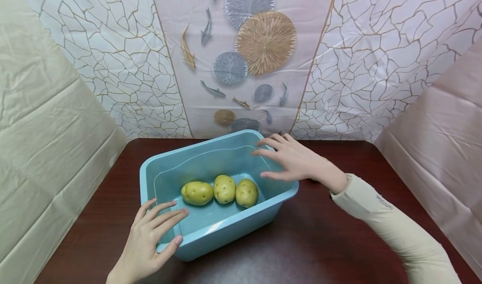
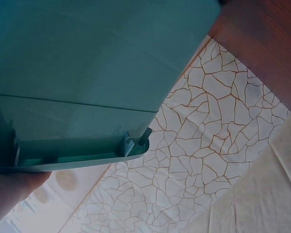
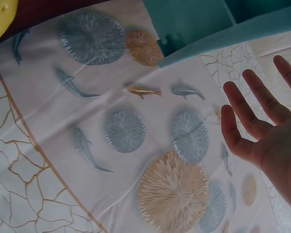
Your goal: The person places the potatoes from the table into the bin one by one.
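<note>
A light blue plastic bin [image 1: 241,229] stands at an angle on the table, with three yellow-green potatoes [image 1: 224,189] lying side by side on its floor. At its near left corner is my left hand [image 1: 147,234], fingers spread and reaching over the rim, thumb at the near side. The left wrist view shows the bin's outer wall [image 2: 87,58] close by, the left hand [image 2: 14,194] right at the rim. My right hand [image 1: 290,158] hovers at the bin's right end with its fingers apart. From the right wrist, that hand [image 3: 276,131] shows nothing in it.
The dark red-brown table [image 1: 324,242] extends around the bin. Patterned cloth [image 1: 357,66] hangs behind, and beige cloth [image 1: 49,150] closes off both sides. A yellow rounded thing [image 3: 1,17] is cut off at the corner of the right wrist view.
</note>
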{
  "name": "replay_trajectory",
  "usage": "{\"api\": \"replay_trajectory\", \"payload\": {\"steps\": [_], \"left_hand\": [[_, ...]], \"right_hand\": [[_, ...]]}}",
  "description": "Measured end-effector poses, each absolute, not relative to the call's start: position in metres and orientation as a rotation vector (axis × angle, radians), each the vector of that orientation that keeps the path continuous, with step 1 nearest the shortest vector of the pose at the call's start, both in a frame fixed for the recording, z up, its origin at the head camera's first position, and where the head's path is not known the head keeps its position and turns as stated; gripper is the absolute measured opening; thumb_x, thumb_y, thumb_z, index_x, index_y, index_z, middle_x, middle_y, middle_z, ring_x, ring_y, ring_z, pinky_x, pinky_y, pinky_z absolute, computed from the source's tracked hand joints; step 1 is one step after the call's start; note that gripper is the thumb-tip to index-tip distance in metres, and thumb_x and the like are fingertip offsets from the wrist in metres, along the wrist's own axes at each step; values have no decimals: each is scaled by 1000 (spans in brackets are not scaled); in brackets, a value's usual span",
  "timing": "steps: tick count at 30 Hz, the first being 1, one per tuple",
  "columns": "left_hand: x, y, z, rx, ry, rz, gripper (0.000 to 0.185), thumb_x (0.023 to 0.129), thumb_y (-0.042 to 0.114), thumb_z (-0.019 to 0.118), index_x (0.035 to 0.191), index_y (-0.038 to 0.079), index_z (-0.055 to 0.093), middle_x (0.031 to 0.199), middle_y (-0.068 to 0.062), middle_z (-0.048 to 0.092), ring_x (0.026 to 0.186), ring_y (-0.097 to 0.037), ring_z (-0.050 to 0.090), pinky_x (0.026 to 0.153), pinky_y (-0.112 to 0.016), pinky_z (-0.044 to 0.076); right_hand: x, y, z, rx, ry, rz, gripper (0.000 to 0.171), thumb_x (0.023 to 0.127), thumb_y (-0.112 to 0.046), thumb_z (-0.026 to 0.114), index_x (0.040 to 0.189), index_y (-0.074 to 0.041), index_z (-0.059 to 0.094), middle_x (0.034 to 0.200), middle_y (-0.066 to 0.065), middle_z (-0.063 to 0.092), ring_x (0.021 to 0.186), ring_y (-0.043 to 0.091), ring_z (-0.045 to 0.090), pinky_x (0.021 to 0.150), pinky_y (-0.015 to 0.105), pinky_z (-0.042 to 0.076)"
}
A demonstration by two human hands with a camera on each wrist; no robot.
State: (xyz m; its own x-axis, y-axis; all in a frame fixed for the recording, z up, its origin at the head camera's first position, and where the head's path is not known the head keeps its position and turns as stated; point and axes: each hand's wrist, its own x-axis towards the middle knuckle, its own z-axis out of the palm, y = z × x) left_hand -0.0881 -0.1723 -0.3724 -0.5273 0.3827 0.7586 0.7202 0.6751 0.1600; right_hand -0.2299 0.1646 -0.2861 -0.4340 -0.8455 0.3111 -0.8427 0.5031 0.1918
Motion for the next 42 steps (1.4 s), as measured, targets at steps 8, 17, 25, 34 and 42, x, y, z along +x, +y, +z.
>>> {"api": "replay_trajectory", "payload": {"steps": [8, 17, 25, 34, 42], "left_hand": [[-88, -172, -373, -846, -2156, -605, 37, 89, 41, 44, 110, 18, 64, 99, 3, 67, 104, -19, 53, 103, -38, 20], [-88, -172, -373, -843, -2158, -605, 36, 89, 40, 44, 110, 18, 64, 99, 3, 67, 104, -19, 53, 103, -37, 20], [-87, -172, -372, -842, -2163, -604, 37, 89, 41, 44, 110, 18, 64, 99, 3, 67, 104, -19, 53, 103, -38, 20], [-88, -172, -372, -843, -2159, -611, 36, 89, 41, 45, 110, 18, 64, 99, 3, 67, 104, -19, 53, 103, -38, 20], [-87, -173, -373, -839, -2171, -612, 36, 89, 40, 46, 111, 19, 64, 99, 4, 67, 105, -19, 53, 103, -38, 20]], "right_hand": [[-231, 175, -289, 1336, -2445, -8, 46, 80, -53, 54, 118, -27, 53, 121, 3, 51, 105, 19, 45, 76, 35, 35], [-230, 188, -292, 1306, -2529, 71, 46, 81, -50, 55, 120, -26, 52, 122, 1, 50, 108, 18, 43, 80, 37, 35], [-229, 198, -291, 1255, -2533, 90, 46, 80, -49, 57, 118, -24, 55, 119, -1, 51, 108, 16, 43, 78, 36, 35], [-230, 210, -291, 1185, -2567, 126, 44, 80, -47, 58, 117, -24, 55, 121, -1, 51, 109, 18, 43, 82, 39, 34], [-234, 222, -291, 1146, -2565, 139, 43, 78, -42, 62, 116, -23, 55, 119, -1, 52, 110, 19, 43, 84, 42, 34]]}}
